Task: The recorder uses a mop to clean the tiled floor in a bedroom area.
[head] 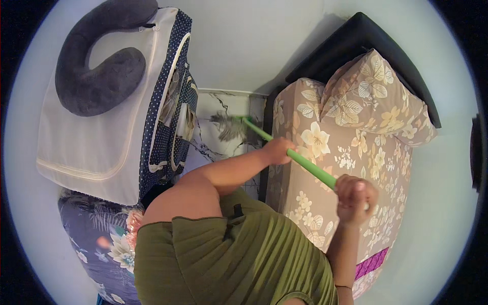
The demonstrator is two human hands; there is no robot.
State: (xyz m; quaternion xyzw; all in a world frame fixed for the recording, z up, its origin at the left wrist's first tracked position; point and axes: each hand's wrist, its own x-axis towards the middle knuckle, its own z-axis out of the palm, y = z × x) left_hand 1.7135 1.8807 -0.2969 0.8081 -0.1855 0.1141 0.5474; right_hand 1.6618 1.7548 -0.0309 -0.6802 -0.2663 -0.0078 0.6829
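Observation:
Both my hands grip the green handle (312,166) of a broom, which slants from lower right to upper left. My right hand (355,199) is wrapped around its upper end, above the bed. My left hand (280,150) holds the handle lower down, near the bed's edge. The handle leads to a blurred greyish broom head (230,126) at the white, dark-veined tile floor (213,102). That floor strip lies between the bed and a fabric storage unit.
At right stands a bed (343,164) with a floral sheet, floral pillows (375,99) and a black headboard (343,45). The storage unit (91,141) at left has polka-dot side pockets and carries a grey neck pillow (103,91). Below it is a dark floral-covered thing (95,236).

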